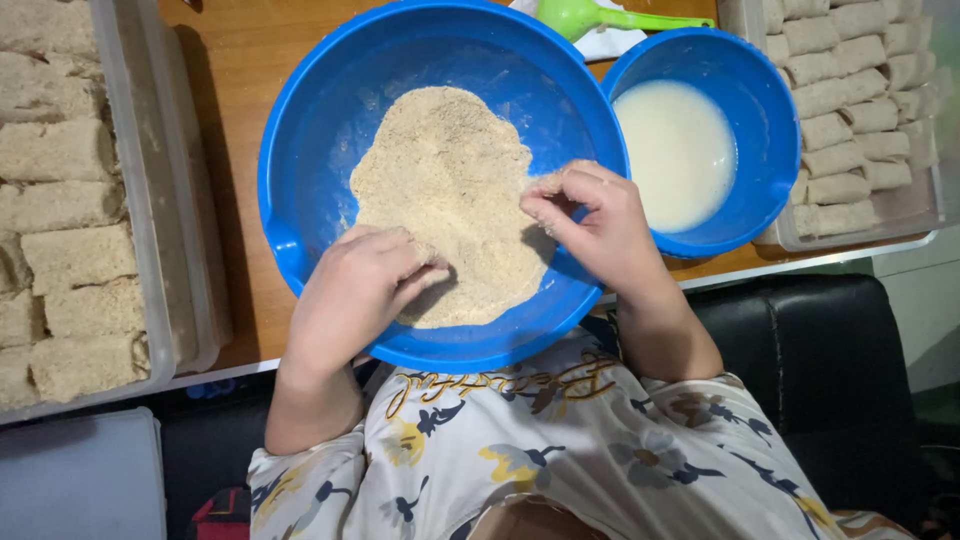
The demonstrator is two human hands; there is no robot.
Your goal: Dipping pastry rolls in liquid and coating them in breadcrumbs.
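Note:
A big blue bowl (330,120) holds a heap of pale breadcrumbs (445,170). My left hand (355,285) rests in the crumbs at the bowl's near side, fingers curled and dusted with crumbs. My right hand (595,225) is at the bowl's right rim, fingertips pinched together over the crumbs. Whether a roll lies under either hand is hidden. A smaller blue bowl (760,90) to the right holds white liquid batter (675,150).
A clear tray (165,200) at the left holds several crumb-coated rolls (70,255). Another tray (900,215) at the back right holds several plain rolls (840,100). A green ladle (600,15) lies behind the bowls. The wooden table's edge runs just in front of me.

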